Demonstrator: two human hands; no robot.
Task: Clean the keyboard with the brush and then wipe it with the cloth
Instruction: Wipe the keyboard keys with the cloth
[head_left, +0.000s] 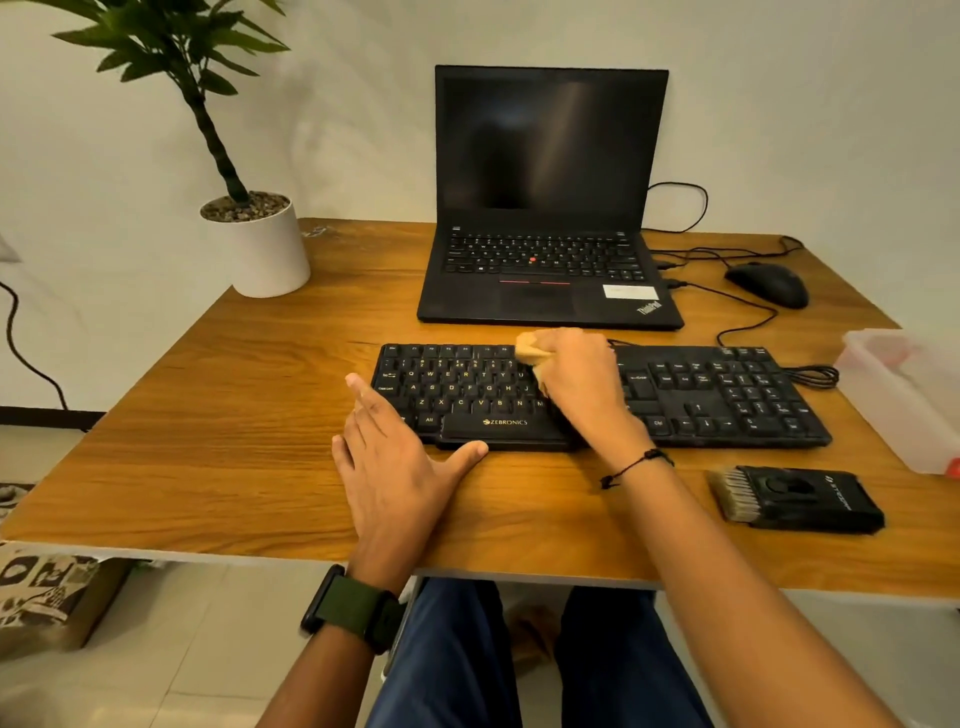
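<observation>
Wooden counter (234, 467) carries the keyboard (727, 400); right hand (576, 384) grips the cloth (530, 351) mid-keyboard, flat open left hand (395, 457) braces its left end; hard wiping may shift it or snag keycaps.

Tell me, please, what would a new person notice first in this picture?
First, the right hand pressing a yellowish cloth on the middle of the black keyboard, while the left hand lies flat at its left end. Behind stands an open laptop with a dark screen. The brush lies on the table, at the right, near the front edge.
</observation>
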